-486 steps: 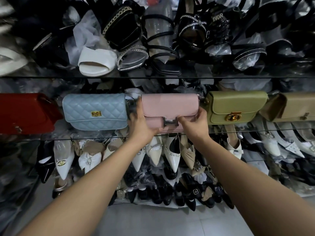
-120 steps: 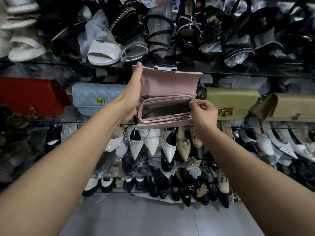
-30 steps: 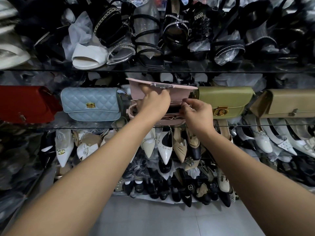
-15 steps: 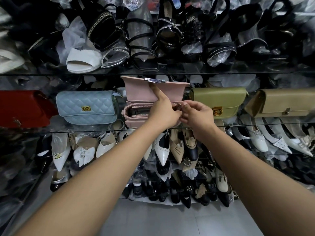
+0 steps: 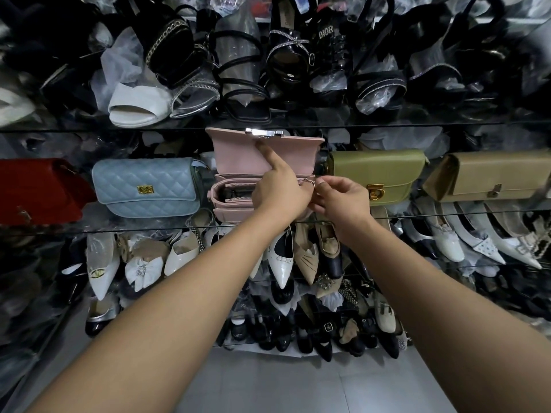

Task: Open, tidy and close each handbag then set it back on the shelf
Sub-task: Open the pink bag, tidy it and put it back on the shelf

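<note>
**Pink handbag open on the middle shelf, both hands at its right end**

The pink leather flap handbag [image 5: 231,208] stands on the glass middle shelf [image 5: 125,228], roughly at its centre. Its flap is lifted upright, with the silver metal clasp [image 5: 264,132] at the top edge. Below the flap, the zipped compartment [image 5: 234,193] gapes at its left part and shows a dark inside.

The left hand [image 5: 281,193] covers the bag's right half. Its index finger [image 5: 266,152] is stretched straight up against the inner face of the flap. Its other fingers are folded down by the bag's mouth, and whether they grip anything cannot be told. The right hand [image 5: 343,199] sits just beside it, with fingers curled and thumb and forefinger pinched together at the bag's right end. What lies between them is too small to make out.

Just left of the bag lies a pale blue quilted handbag with a gold clasp [image 5: 146,186], and further left a red handbag [image 5: 35,190]. To the right are an olive green handbag with a gold buckle [image 5: 378,171] and a tan handbag [image 5: 495,174].

The shelf above is crowded with black strappy sandals [image 5: 244,70] and a white open-toe sandal [image 5: 137,105]. Below are pointed white pumps [image 5: 280,259] and dark shoes, above a grey tiled floor [image 5: 268,386].
</note>
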